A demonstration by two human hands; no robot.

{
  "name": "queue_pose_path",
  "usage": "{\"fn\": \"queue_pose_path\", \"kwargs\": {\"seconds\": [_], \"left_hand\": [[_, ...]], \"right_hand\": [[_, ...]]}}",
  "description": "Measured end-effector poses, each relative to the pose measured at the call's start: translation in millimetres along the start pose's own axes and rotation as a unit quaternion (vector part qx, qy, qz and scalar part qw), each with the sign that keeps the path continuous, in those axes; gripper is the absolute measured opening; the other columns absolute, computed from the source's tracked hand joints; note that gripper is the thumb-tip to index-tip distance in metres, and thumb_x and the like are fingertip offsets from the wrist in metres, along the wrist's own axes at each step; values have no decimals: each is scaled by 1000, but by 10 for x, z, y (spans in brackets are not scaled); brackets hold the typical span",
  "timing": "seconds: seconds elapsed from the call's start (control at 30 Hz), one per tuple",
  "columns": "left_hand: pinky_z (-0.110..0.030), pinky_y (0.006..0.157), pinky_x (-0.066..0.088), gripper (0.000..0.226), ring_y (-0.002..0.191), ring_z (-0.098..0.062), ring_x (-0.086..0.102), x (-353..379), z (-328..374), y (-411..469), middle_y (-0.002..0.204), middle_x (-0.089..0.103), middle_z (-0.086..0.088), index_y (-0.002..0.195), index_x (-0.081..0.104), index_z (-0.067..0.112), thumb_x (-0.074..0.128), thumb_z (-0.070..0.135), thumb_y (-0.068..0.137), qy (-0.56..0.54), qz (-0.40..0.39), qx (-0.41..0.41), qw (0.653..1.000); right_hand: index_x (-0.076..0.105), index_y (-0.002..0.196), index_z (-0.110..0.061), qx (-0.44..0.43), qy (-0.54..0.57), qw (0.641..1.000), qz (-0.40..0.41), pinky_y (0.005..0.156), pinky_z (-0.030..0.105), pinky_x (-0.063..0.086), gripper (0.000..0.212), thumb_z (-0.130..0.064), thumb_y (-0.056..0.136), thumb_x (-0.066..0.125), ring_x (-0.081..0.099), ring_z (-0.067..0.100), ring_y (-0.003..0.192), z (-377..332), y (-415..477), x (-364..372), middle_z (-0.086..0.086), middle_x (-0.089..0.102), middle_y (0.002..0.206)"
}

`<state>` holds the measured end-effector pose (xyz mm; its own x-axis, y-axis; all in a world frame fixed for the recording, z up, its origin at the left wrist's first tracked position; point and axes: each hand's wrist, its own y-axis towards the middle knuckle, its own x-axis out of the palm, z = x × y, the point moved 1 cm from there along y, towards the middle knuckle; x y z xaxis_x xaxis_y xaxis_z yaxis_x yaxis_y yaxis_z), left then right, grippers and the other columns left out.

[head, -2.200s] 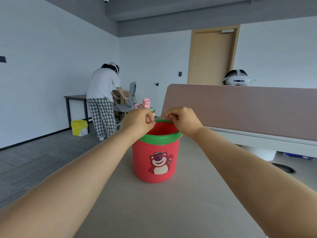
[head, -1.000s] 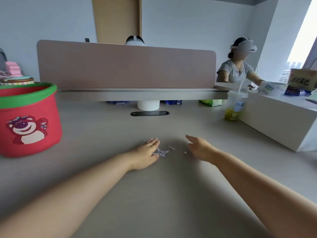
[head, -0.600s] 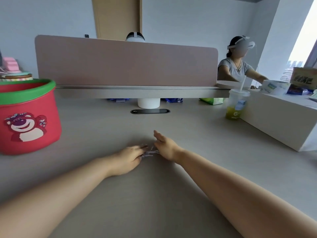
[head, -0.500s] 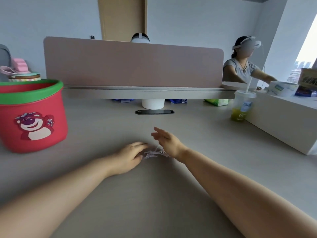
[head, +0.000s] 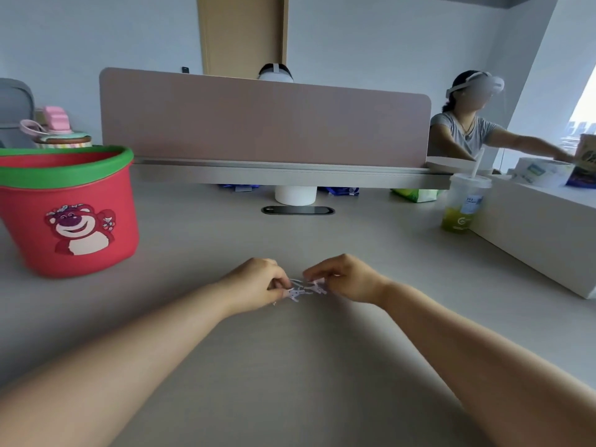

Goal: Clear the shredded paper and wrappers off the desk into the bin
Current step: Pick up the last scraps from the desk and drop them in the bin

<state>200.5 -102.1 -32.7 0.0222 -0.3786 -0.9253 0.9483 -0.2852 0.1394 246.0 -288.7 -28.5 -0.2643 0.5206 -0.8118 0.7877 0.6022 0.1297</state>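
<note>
Both pinch shreds (head: 304,290): left hand (head: 254,282), right hand (head: 342,277).
They should bunch tight before lifting to the bin (head: 69,214) at ten o'clock.

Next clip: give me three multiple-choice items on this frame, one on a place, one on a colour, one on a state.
1. Relative to the left hand and right hand, where does the red plastic bin with the bear picture stand on the grey desk?
A. to their left
B. to their right
C. between them

2. What colour is the bin's rim?
A. blue
B. green
C. yellow

3. What are the two hands doing?
A. lying flat
B. gripping the bin
C. pinching the small white paper shreds

Answers:
1 A: the bin sits at the frame's left, apart from the hands.
2 B: a green band tops the red wall.
3 C: curled fingertips of both hands meet on the shreds.
</note>
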Motion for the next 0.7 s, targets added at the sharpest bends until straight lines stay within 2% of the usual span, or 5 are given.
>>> {"fn": "queue_pose_path", "kwargs": {"seconds": [0.1,0.27,0.43,0.57,0.7], "left_hand": [[-12,67,39,50,78,-8,56,-105,-122,-62,100,52,6,119,58,18,71,38,75,-11,-41,-35,998],[-20,77,39,67,83,-11,54,-33,-124,30,105,48,5,130,48,17,72,42,73,-12,-42,-55,998],[-28,78,42,47,93,-20,55,40,-61,208,108,53,-6,115,60,17,67,42,77,32,-27,-36,998],[-22,70,37,24,92,-19,60,66,-118,191,104,61,-4,100,66,16,63,33,83,29,42,-28,998],[-31,80,44,21,98,-24,59,128,-92,192,107,63,-4,99,63,15,56,31,88,86,66,-31,994]], "right_hand": [[62,115,-12,21,-34,999,19,68,9,40,33,-5,83,58,57,8,78,113,-66,-195,2,63,102],[54,124,-16,100,-54,990,-81,70,19,40,65,-30,66,79,52,12,80,104,-31,-128,-2,57,100],[51,127,-19,54,-66,994,-69,78,22,38,62,-30,71,75,50,13,86,-14,226,27,-3,51,99],[61,114,-21,-22,-119,992,-37,77,20,36,39,-35,79,67,47,8,75,60,310,88,-2,47,97],[62,110,-20,-63,-133,989,-4,75,19,37,32,-37,83,61,50,11,78,87,257,157,5,55,103]]}}
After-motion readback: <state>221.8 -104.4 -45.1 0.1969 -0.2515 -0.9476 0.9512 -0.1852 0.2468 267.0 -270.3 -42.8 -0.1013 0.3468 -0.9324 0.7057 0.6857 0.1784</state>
